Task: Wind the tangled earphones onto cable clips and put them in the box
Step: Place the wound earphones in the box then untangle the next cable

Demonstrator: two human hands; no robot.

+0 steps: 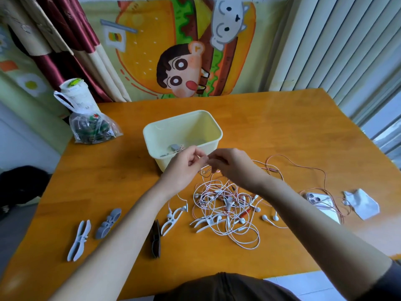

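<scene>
Untangling seems the step: left hand point(184, 165) and right hand point(230, 164) pinch one strand point(202, 170) above the centre-frame earphones point(225, 207); next, tease it free for a cable clip point(173, 216).

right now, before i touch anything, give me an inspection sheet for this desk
surface: wooden table, orange-brown.
job's things: tangled earphones lie in front of the cream box; the box holds a grey item, partly hidden. Loose: pale blue clip, grey clip, dark clip, white clip.
clutter: phone, crumpled white wrapper, plastic bag at the far left corner.
grippers: left hand and right hand both pinch a strand of the tangle, raised beside the box.
cables: white and pink leads knotted together; a pink strand loops right, over the phone.
surroundings: cartoon cloth, curtain, vertical blinds.
</scene>
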